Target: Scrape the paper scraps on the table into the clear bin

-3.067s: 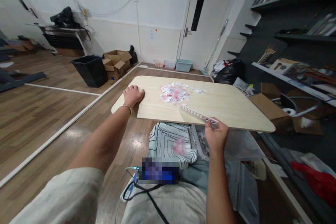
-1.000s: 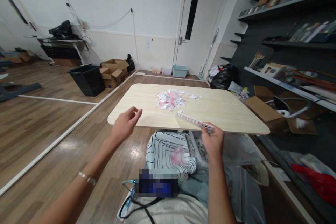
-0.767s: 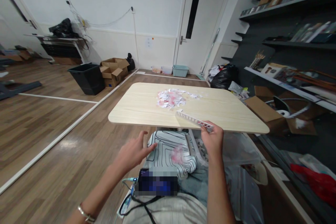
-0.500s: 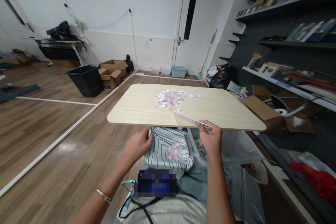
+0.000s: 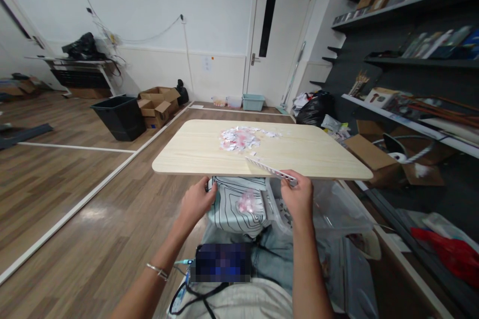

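Observation:
My right hand [image 5: 298,199] grips the near end of a long white strip with a row of holes [image 5: 269,169], which slants over the near edge of the light wooden table [image 5: 187,152]. My left hand [image 5: 197,199] is closed on the edge of a black-and-white patterned cloth [image 5: 235,204] on my lap, just below the table's near edge. A pile of white and pink paper scraps [image 5: 239,137] lies on the table's far middle. A small pink scrap [image 5: 247,203] rests on the cloth.
A clear plastic bin [image 5: 329,212] sits by my right knee. A black bin [image 5: 118,117] and cardboard boxes [image 5: 155,104] stand on the floor to the left. Dark shelves [image 5: 411,60] line the right wall, with boxes [image 5: 368,149] and a black bag [image 5: 316,107] below.
My left hand left the table's left corner, swung down and back, and closed on the patterned cloth on my lap. My right hand has kept hold of the strip.

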### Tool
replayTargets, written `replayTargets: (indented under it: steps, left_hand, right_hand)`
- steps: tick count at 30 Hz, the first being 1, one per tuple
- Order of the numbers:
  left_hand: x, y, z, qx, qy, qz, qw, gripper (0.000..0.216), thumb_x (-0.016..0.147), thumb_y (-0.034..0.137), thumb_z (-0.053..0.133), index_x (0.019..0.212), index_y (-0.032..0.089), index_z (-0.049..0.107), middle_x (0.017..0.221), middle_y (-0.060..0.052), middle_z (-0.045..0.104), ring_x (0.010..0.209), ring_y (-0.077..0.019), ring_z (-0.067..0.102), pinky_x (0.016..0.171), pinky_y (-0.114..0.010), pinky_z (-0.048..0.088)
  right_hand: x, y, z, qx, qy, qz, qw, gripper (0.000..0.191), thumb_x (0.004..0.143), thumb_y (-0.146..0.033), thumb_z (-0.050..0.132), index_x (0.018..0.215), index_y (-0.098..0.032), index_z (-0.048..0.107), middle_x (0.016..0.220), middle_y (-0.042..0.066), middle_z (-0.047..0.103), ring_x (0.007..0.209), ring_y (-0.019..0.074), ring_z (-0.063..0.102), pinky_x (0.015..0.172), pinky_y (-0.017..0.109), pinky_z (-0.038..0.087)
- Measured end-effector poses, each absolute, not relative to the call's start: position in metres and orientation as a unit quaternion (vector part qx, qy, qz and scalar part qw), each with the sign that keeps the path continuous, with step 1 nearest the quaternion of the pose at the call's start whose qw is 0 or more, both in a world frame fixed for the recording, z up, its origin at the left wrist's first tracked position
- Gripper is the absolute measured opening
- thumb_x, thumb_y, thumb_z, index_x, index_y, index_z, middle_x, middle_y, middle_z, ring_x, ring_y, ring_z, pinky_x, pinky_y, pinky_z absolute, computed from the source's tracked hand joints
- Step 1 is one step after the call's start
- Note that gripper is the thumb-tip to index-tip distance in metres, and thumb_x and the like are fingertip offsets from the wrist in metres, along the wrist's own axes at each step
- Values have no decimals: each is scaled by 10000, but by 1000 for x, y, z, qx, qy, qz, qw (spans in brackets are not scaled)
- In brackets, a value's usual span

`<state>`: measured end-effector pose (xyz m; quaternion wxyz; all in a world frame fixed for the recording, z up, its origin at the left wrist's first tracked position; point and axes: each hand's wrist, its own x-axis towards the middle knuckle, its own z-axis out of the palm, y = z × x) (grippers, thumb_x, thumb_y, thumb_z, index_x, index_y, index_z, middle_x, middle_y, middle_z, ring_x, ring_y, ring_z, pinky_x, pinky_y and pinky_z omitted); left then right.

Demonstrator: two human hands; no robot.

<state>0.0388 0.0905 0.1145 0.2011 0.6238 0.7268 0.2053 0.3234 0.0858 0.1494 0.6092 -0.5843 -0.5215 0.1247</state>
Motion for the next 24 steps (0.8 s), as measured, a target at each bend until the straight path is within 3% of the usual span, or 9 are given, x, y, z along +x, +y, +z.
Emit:
replayTargets:
  steps: [7, 15, 20, 24]
  left_hand:
    - [31, 99, 114, 619, 715, 220, 238, 391, 1024, 601, 499, 1002, 269, 704, 884, -100, 844, 952, -352, 816, 722, -375, 470]
    - [39, 89, 107, 587, 729, 257, 241, 392, 1033, 586, 505, 996, 249, 702, 1070, -153, 867, 1063, -356, 814, 808, -382, 537]
    - [42, 85, 106, 567, 736, 277, 245, 359, 1025, 589, 525, 918, 273, 655, 1002, -122, 857, 990, -333, 809, 785, -377, 531]
    - [38, 86, 106, 560, 727, 280, 282, 397, 1011, 648, 549, 977, 270, 664, 987, -110, 860, 936, -316, 809, 777, -371, 535]
  right_hand:
    - [327, 91, 141, -576, -512, 147, 620, 288, 655, -282, 607, 781, -202, 854, 733, 77, 813, 704, 268, 768, 710, 353, 600]
    - [339, 102, 135, -565, -488, 109, 656, 237, 677, -247, 636, 804, -200, 830, 786, 90, 841, 757, 265, 777, 759, 364, 619]
    - [322, 102, 127, -561, -481, 95, 667, 276, 705, -230, 598, 839, -197, 837, 822, 102, 847, 814, 278, 805, 832, 392, 645]
    - [310, 100, 130, -540, -496, 107, 672, 273, 710, -215, 593, 831, -200, 837, 839, 105, 853, 818, 275, 811, 838, 391, 647]
